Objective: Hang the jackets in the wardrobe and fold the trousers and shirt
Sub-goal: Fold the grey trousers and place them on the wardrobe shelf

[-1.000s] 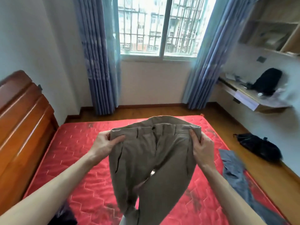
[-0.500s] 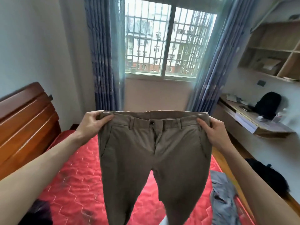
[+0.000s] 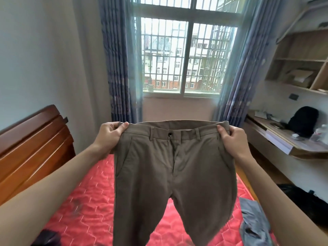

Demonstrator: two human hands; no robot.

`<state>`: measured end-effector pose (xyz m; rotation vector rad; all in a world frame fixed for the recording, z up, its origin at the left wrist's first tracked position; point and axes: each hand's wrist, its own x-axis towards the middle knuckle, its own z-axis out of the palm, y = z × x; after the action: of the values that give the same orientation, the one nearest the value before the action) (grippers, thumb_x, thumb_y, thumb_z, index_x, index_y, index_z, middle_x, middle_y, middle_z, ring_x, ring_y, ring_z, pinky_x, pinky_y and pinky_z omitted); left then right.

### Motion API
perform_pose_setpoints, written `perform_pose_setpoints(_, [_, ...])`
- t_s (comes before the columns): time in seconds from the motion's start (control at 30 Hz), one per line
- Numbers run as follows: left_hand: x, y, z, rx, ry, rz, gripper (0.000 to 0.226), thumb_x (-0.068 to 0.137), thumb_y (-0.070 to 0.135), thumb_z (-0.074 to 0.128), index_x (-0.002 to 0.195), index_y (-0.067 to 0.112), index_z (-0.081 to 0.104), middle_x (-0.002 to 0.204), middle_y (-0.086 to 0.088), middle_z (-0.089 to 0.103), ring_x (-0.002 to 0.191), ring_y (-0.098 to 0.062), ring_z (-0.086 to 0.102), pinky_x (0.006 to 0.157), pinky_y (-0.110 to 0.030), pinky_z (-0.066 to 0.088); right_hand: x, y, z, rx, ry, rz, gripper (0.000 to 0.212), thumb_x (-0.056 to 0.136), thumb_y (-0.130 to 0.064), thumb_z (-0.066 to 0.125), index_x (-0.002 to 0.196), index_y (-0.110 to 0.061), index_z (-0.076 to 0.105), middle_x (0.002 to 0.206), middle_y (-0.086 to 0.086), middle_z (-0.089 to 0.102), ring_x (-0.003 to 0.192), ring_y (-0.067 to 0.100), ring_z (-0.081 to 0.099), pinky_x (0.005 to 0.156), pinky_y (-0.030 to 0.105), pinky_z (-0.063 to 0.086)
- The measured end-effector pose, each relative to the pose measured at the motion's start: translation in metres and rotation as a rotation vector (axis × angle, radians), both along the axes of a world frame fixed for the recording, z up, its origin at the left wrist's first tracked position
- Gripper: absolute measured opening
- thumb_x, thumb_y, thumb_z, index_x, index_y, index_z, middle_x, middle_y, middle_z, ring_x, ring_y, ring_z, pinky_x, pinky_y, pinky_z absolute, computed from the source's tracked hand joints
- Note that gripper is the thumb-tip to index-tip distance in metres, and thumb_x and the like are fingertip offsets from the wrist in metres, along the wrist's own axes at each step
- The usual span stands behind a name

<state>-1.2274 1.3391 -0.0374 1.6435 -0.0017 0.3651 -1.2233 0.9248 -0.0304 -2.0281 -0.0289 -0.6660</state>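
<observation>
Khaki-brown trousers [image 3: 170,174] hang spread flat in front of me, front side facing me, button at the waist centre, both legs dropping below the frame. My left hand [image 3: 110,134] grips the waistband's left corner. My right hand [image 3: 232,139] grips the right corner. Both hold the waistband taut at chest height above the red mattress [image 3: 85,210]. A grey-blue garment [image 3: 253,224] lies crumpled on the mattress's right edge. A dark garment [image 3: 46,237] lies at the bottom left.
A wooden headboard [image 3: 33,150] stands at the left. The window with blue curtains [image 3: 119,68] faces me. At the right are a wall desk [image 3: 284,142] with a black backpack [image 3: 303,121], shelves [image 3: 301,59] above, and a black bag [image 3: 305,201] on the floor.
I have raised the trousers and pulled the waistband wide and flat; they were bunched and low over the mattress a second ago. My view has tilted up toward the window.
</observation>
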Motion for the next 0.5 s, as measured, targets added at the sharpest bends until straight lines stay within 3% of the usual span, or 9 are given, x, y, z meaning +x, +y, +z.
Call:
perform_pose_setpoints(0.07, [0.000, -0.018, 0.000, -0.025, 0.001, 0.054, 0.038, 0.102, 0.027, 0.067, 0.087, -0.008, 0.069, 0.075, -0.016, 0.065, 0.065, -0.022, 0.055, 0.049, -0.022, 0.046, -0.004, 0.014, 0.003, -0.035, -0.046, -0.073, 0.030, 0.101, -0.031, 0.066, 0.075, -0.016, 0.071, 0.069, -0.003, 0.070, 0.068, 0.006, 0.062, 0.060, 0.016, 0.041])
perform_pose_setpoints(0.23, [-0.006, -0.065, 0.007, -0.056, -0.037, 0.114, 0.039, 0.102, 0.027, 0.067, 0.071, 0.003, 0.068, 0.053, -0.001, 0.058, 0.042, -0.012, 0.043, 0.041, -0.020, 0.036, -0.020, 0.054, 0.011, -0.050, -0.154, -0.154, 0.032, 0.100, -0.027, 0.065, 0.070, -0.019, 0.060, 0.058, -0.010, 0.055, 0.056, 0.006, 0.051, 0.060, 0.028, 0.035])
perform_pose_setpoints(0.37, [-0.016, -0.095, 0.013, -0.039, -0.087, 0.075, 0.042, 0.103, 0.027, 0.064, 0.072, 0.000, 0.064, 0.056, -0.008, 0.055, 0.048, -0.018, 0.046, 0.049, -0.033, 0.041, -0.033, 0.094, 0.008, -0.021, -0.261, -0.112, 0.018, 0.100, -0.026, 0.066, 0.085, -0.018, 0.070, 0.063, -0.016, 0.059, 0.059, -0.001, 0.056, 0.061, 0.020, 0.039])
perform_pose_setpoints(0.5, [-0.027, -0.115, 0.018, -0.055, -0.095, 0.025, 0.027, 0.104, 0.027, 0.064, 0.084, 0.010, 0.071, 0.077, -0.020, 0.074, 0.063, -0.031, 0.065, 0.061, -0.058, 0.058, -0.038, 0.130, -0.002, -0.030, -0.353, -0.023, 0.022, 0.100, -0.023, 0.068, 0.081, -0.015, 0.062, 0.058, -0.015, 0.051, 0.055, 0.001, 0.049, 0.058, 0.028, 0.036])
